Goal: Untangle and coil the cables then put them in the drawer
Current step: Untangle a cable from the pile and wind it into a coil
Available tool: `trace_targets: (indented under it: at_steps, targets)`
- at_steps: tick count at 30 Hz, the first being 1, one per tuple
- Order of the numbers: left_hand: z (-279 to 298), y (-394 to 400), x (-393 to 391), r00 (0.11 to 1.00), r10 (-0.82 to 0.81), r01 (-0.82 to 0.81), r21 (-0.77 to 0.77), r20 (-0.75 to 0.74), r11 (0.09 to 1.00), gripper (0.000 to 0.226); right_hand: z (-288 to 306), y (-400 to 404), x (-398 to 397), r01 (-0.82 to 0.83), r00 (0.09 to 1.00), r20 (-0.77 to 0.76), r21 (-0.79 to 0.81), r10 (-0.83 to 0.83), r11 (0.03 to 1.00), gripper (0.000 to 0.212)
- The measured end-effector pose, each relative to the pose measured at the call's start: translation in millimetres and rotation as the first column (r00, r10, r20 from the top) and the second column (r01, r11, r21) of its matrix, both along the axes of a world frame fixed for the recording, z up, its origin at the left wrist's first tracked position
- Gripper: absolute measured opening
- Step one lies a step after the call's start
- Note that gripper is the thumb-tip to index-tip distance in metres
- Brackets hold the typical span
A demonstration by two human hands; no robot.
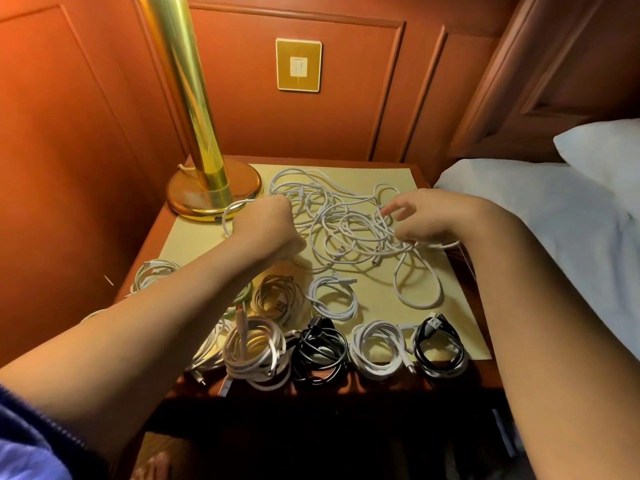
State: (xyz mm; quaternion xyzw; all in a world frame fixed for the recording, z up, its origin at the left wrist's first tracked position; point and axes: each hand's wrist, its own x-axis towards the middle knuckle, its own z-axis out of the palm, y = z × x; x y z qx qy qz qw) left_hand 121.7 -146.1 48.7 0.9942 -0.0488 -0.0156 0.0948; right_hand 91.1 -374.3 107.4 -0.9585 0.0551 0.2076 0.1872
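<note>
Left hand (268,225) fisted round a white cable loop (231,212) beside the brass lamp base (194,199). Right hand (424,216) half-open, fingers curled over the tangle (346,223) of thin white cords. Finished coils (322,351), white, beige, black, along the front of the yellow mat (381,174) on a wooden nightstand (483,299); bed (554,209) right.

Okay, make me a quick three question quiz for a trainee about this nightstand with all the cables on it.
1. True or false: every cable on the nightstand is already coiled.
2. How many black coiled cables lie along the front edge?
3. Which hand grips a white cable loop near the brass lamp base: A) left hand B) right hand?

Key: 1. False, a tangle of white cables remains. 2. Two. 3. A.
</note>
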Motion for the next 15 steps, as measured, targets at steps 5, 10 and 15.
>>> trace_targets:
  at_steps: [5,10,15]
  targets:
    - [13.7,11.1,8.5,0.977,-0.016,0.105,-0.418,0.211,0.902,0.013,10.9,12.6,-8.3,0.167,0.961,0.231,-0.060,-0.149,0.984,0.023]
    - [60.9,14.9,-7.0,0.966,-0.130,0.259,-0.862,0.224,0.436,0.018,-3.2,38.2,-3.6,0.022,0.878,0.427,0.413,-0.215,0.910,0.050]
    - [92.1,21.9,-16.2,0.922,-0.271,0.370,-0.836,0.277,0.406,0.017,-19.9,76.8,-8.1,-0.250,0.900,0.435,0.554,-0.021,0.794,0.037]
